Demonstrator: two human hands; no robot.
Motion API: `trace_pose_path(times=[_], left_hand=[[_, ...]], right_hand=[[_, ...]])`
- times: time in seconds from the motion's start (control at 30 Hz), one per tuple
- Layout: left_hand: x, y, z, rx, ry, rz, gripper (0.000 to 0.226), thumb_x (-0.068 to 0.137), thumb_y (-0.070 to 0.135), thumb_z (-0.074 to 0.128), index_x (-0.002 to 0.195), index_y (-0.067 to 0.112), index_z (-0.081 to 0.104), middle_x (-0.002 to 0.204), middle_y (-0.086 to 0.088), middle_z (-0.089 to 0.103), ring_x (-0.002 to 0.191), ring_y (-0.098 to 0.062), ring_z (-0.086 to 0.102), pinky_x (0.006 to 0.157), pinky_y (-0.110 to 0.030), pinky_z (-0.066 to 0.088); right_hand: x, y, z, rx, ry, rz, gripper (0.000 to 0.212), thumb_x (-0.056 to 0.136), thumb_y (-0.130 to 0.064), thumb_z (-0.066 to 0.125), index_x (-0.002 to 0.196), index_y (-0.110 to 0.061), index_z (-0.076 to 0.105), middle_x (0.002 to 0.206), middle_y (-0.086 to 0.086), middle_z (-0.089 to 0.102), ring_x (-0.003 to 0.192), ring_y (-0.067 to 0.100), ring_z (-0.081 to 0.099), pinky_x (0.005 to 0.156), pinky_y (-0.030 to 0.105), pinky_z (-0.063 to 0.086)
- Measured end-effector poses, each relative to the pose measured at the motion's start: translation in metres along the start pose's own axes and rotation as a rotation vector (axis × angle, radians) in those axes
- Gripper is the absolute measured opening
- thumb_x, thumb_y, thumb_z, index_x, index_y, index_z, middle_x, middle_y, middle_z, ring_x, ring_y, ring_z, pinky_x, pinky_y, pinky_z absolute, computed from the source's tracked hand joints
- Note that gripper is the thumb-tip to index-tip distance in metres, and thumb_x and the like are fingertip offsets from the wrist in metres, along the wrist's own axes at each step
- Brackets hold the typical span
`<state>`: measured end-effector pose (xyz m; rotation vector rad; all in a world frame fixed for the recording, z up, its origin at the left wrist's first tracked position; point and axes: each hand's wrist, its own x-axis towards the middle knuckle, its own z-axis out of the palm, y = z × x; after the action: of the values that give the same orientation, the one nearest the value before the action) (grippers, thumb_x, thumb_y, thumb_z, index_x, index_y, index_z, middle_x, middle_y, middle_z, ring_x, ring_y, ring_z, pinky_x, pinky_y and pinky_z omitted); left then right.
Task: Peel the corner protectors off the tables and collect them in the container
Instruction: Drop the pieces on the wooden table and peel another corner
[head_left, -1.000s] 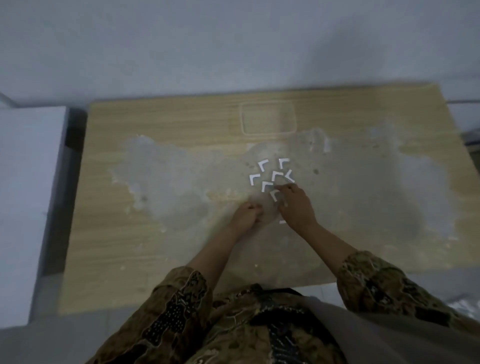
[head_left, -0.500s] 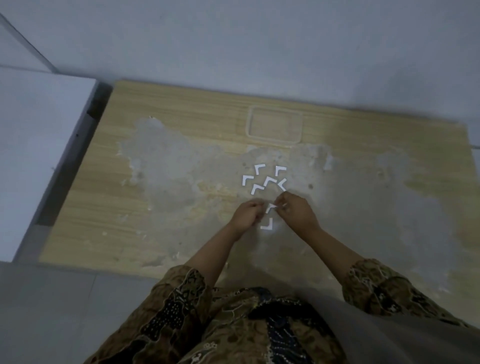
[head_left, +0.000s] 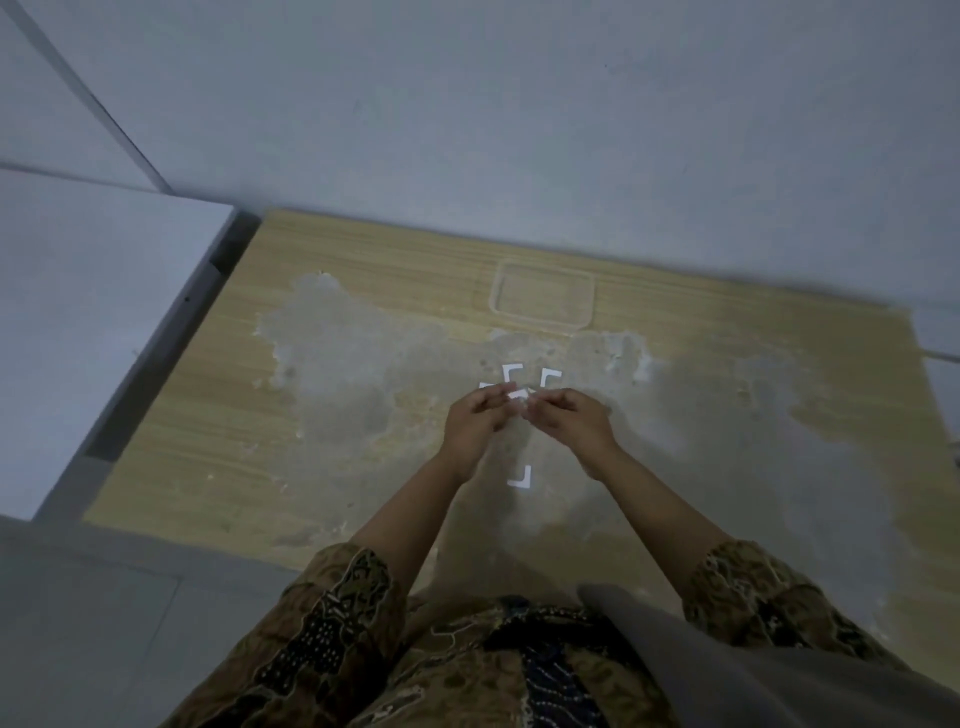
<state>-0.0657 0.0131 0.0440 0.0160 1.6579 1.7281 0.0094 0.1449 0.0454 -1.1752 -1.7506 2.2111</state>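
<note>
Both hands are raised over the middle of the worn wooden table (head_left: 363, 483). My left hand (head_left: 475, 421) and my right hand (head_left: 574, 418) pinch one small white corner protector (head_left: 518, 396) between their fingertips. More white L-shaped corner protectors lie on the table behind the hands; two show clearly, one (head_left: 513, 373) and another (head_left: 549, 376), and the rest are hidden by my fingers. A single protector (head_left: 521, 478) lies nearer to me, between my forearms. A clear rectangular container (head_left: 543, 295) stands at the table's far edge.
A grey wall runs right behind the table. A white surface (head_left: 78, 322) adjoins the table on the left, across a dark gap. Grey patches cover much of the tabletop. Grey floor shows at the lower left.
Both hands have risen off the tabletop with one protector pinched between them. The view has tilted, so the table sits lower in the frame.
</note>
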Motion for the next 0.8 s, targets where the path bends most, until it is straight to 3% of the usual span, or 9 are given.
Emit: trace_pose_path(times=[0.07, 0.17, 0.27, 0.43, 0.5, 0.6, 0.8], left_hand=[[-0.004, 0.004, 0.0, -0.001, 0.044, 0.059, 0.027, 0.086, 0.004, 0.064, 0.113, 0.002, 0.067, 0.106, -0.018, 0.07, 0.089, -0.02, 0.067, 0.083, -0.031, 0.052], [-0.009, 0.008, -0.004, -0.065, 0.087, 0.094, 0.024, 0.09, 0.007, 0.061, 0.112, 0.003, 0.068, 0.098, -0.015, 0.069, 0.083, -0.018, 0.063, 0.081, -0.031, 0.051], [-0.016, 0.014, -0.011, -0.107, 0.093, 0.117, 0.026, 0.091, 0.014, 0.061, 0.113, 0.002, 0.068, 0.093, -0.009, 0.068, 0.078, -0.013, 0.062, 0.076, -0.024, 0.052], [-0.026, 0.025, -0.028, -0.141, -0.027, 0.117, 0.024, 0.094, 0.019, 0.057, 0.114, 0.01, 0.067, 0.11, -0.013, 0.068, 0.098, -0.02, 0.064, 0.086, -0.027, 0.054], [-0.029, 0.03, -0.033, -0.166, -0.069, 0.116, 0.022, 0.095, 0.02, 0.055, 0.113, 0.014, 0.067, 0.113, -0.009, 0.069, 0.101, -0.018, 0.068, 0.08, -0.021, 0.055], [-0.034, 0.033, -0.036, -0.214, -0.116, 0.081, 0.022, 0.096, 0.023, 0.053, 0.112, 0.018, 0.067, 0.109, -0.003, 0.072, 0.1, -0.017, 0.069, 0.079, -0.02, 0.054], [-0.038, 0.029, -0.036, -0.276, -0.122, 0.018, 0.02, 0.096, 0.018, 0.054, 0.107, 0.018, 0.071, 0.098, -0.003, 0.075, 0.089, -0.015, 0.072, 0.071, -0.019, 0.055]], right_hand=[[-0.006, -0.006, 0.005, 0.042, -0.031, 0.021, 0.022, 0.084, -0.005, 0.072, 0.101, 0.007, 0.066, 0.102, 0.022, 0.07, 0.092, 0.031, 0.07, 0.079, 0.028, 0.059], [-0.015, -0.01, 0.012, -0.028, -0.093, 0.001, 0.007, 0.085, -0.015, 0.072, 0.089, -0.01, 0.069, 0.092, 0.01, 0.074, 0.08, 0.021, 0.073, 0.074, 0.029, 0.056], [-0.025, -0.013, 0.017, -0.154, -0.141, -0.065, 0.01, 0.091, -0.025, 0.065, 0.087, -0.02, 0.071, 0.085, -0.003, 0.076, 0.076, 0.011, 0.073, 0.07, 0.026, 0.053], [-0.036, -0.02, 0.023, -0.217, -0.057, -0.254, 0.015, 0.093, -0.028, 0.063, 0.085, -0.019, 0.071, 0.085, -0.002, 0.075, 0.067, 0.007, 0.068, 0.06, 0.019, 0.05], [-0.037, -0.023, 0.025, -0.251, -0.018, -0.367, 0.011, 0.091, -0.024, 0.066, 0.088, -0.015, 0.071, 0.086, 0.002, 0.073, 0.069, 0.007, 0.066, 0.059, 0.017, 0.049], [-0.038, -0.028, 0.027, -0.32, -0.02, -0.515, 0.007, 0.088, -0.02, 0.069, 0.092, -0.015, 0.072, 0.09, -0.005, 0.072, 0.078, 0.003, 0.065, 0.066, 0.015, 0.049], [-0.046, -0.034, 0.03, -0.423, -0.054, -0.68, 0.019, 0.084, -0.025, 0.073, 0.095, -0.039, 0.071, 0.1, -0.02, 0.066, 0.081, -0.003, 0.061, 0.068, 0.008, 0.045]])
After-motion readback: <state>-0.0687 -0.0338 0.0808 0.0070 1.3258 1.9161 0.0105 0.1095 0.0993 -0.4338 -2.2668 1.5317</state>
